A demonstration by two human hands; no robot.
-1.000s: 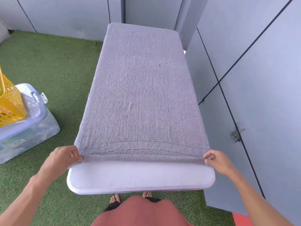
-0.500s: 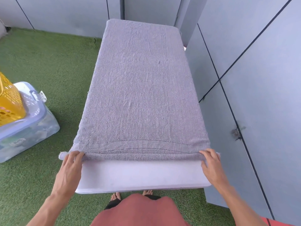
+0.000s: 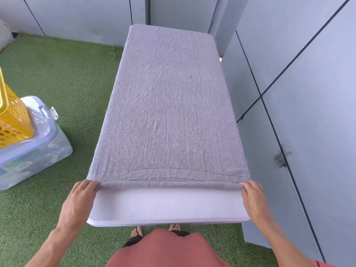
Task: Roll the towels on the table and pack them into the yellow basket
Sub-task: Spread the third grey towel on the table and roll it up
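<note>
A grey towel (image 3: 169, 105) lies flat along the white table (image 3: 167, 207), covering all but a bare strip at the near end. Its near hem is turned over into a thin first roll. My left hand (image 3: 81, 199) pinches the roll's left end with curled fingers. My right hand (image 3: 252, 197) grips the right end the same way. The yellow basket (image 3: 13, 120) stands at the far left, partly cut off by the frame edge.
The basket sits on a clear plastic storage box (image 3: 32, 151) with a pale lid on green artificial grass (image 3: 63, 78). Grey wall panels (image 3: 308, 93) run close along the table's right side and behind it. My bare feet show under the near table edge.
My hands went from pinching the towel's near corners, to lying flat on the hem, to curling round it. The hem has turned over into a thin roll.
</note>
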